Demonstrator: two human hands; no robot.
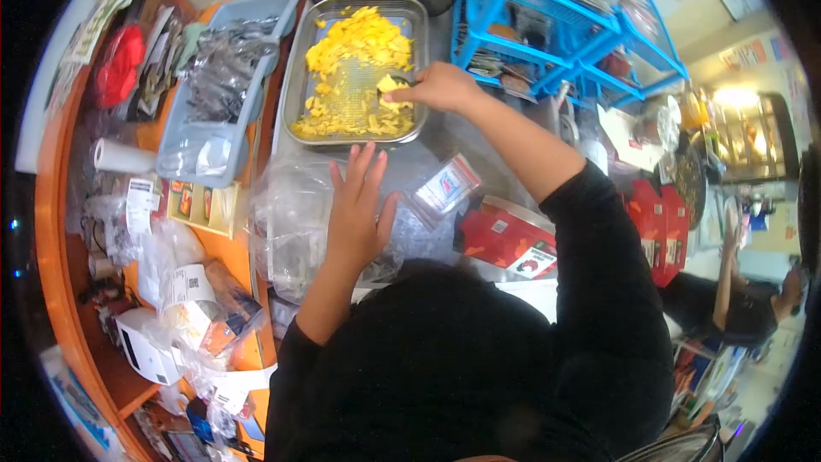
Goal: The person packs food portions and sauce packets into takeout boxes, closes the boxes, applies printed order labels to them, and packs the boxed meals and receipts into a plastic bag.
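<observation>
A metal tray (419, 34) at the top centre has a mesh-like bottom and holds shredded yellow food (363, 38), heaped at the back with a looser band along the front. Over the tray's right side, my right hand (438, 88) is closed in a grip. A pale yellow lump and a small dark edge show at its fingertips, but what it grips is mostly hidden. My left hand (361, 205) is open with fingers spread, just in front of the tray's near edge and above clear plastic bags (286, 222). It holds nothing.
Blue plastic baskets (547, 56) with packets stand at the right. A grey bin (171, 154) of dark wrapped items sits at the left. Red printed cartons (509, 235) and a small labelled packet (449, 184) lie near my right arm. Another person (727, 308) is at the far right.
</observation>
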